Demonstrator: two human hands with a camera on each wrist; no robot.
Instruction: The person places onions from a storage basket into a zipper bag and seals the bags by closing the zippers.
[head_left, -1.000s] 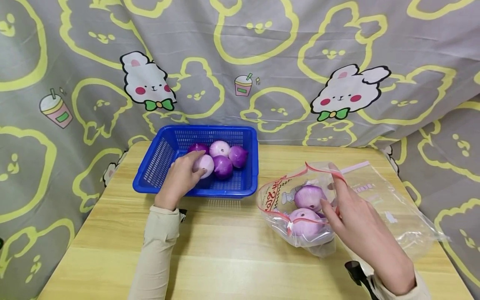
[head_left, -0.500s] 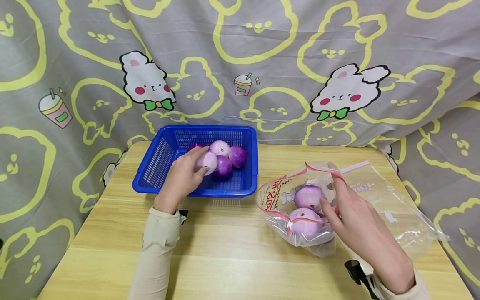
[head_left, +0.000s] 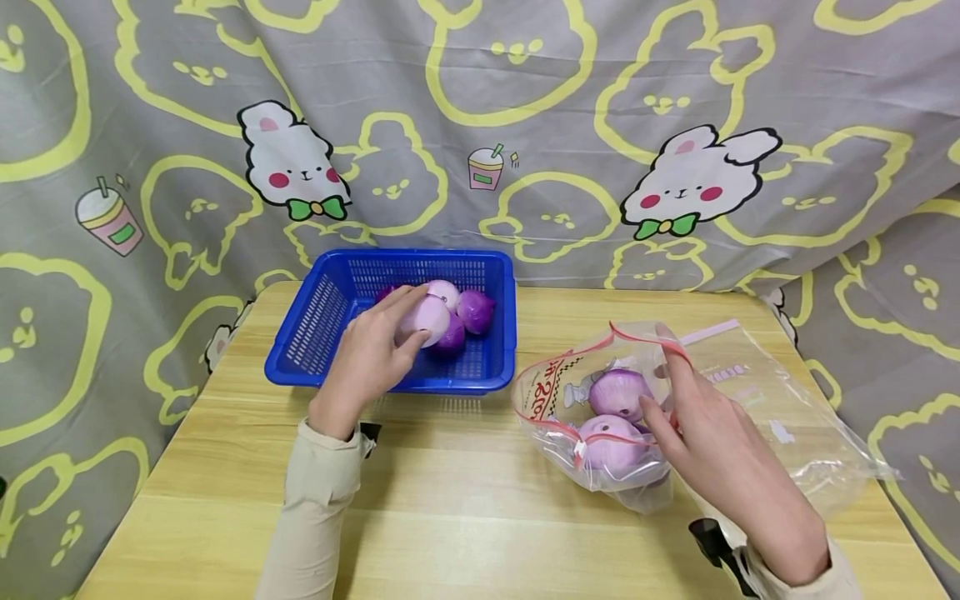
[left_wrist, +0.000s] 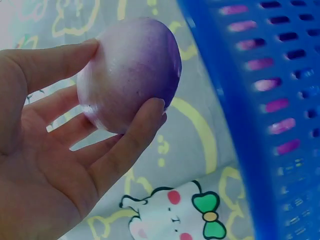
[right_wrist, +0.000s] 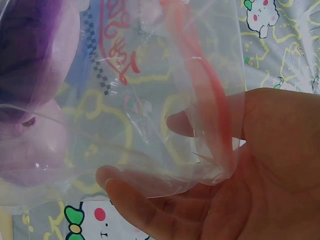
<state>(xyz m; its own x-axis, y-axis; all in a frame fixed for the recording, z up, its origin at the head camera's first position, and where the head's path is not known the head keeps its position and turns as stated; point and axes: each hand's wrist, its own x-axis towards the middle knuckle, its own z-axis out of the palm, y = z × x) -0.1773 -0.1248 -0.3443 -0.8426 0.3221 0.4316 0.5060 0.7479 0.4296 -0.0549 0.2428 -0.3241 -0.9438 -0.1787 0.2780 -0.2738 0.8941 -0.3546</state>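
My left hand (head_left: 366,357) grips a pale purple onion (head_left: 426,322) over the blue plastic basket (head_left: 390,385). In the left wrist view, thumb and fingers curve round that onion (left_wrist: 131,75), outside the basket's slotted wall (left_wrist: 225,110). Several more onions (head_left: 476,312) lie in the basket, partly behind the held one. To the right, my right hand (head_left: 731,446) holds the red-edged mouth of a clear zip bag (head_left: 551,454), which gapes toward the left. Inside the bag sit onions (head_left: 618,395). The right wrist view shows its red zip strip (right_wrist: 215,95) lying across the hand.
A second clear bag with a pink slider strip (head_left: 711,333) lies flat on the wooden table (head_left: 450,517) under and beyond my right hand. A grey curtain (head_left: 555,92) with bunny prints hangs behind the table and at both sides.
My left hand has lifted the onion up and a little to the right, so it overlaps the other onions more. The right hand and the bag have stayed in place.
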